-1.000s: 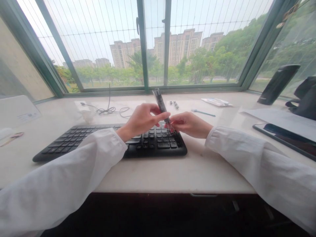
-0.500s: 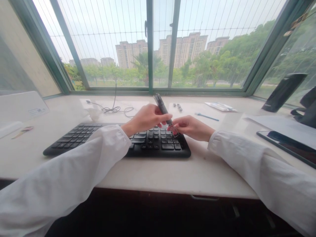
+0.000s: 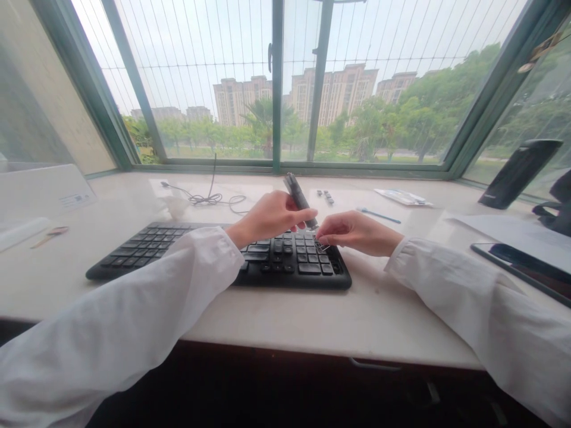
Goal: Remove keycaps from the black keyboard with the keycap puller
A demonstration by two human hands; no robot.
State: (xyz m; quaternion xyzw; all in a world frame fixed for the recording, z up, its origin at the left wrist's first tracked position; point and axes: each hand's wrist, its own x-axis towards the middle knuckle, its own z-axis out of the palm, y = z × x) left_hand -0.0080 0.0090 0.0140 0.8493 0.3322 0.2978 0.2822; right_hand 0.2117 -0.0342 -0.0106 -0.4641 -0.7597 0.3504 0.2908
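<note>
Keycap puller in left hand, right hand touching wire loop

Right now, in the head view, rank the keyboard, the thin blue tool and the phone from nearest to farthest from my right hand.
From the right hand:
1. Black keyboard: directly under the hand, reaching left.
2. Thin blue tool: on the sill just beyond the hand.
3. Phone: far right, on the sill.

Smooth dark plastic tube, thin metal wire, matt plastic keyboard.

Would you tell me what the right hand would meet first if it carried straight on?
Probably the thin wire piece at the tip of the dark pen-shaped tool in the left hand, though depth is unclear.
</note>
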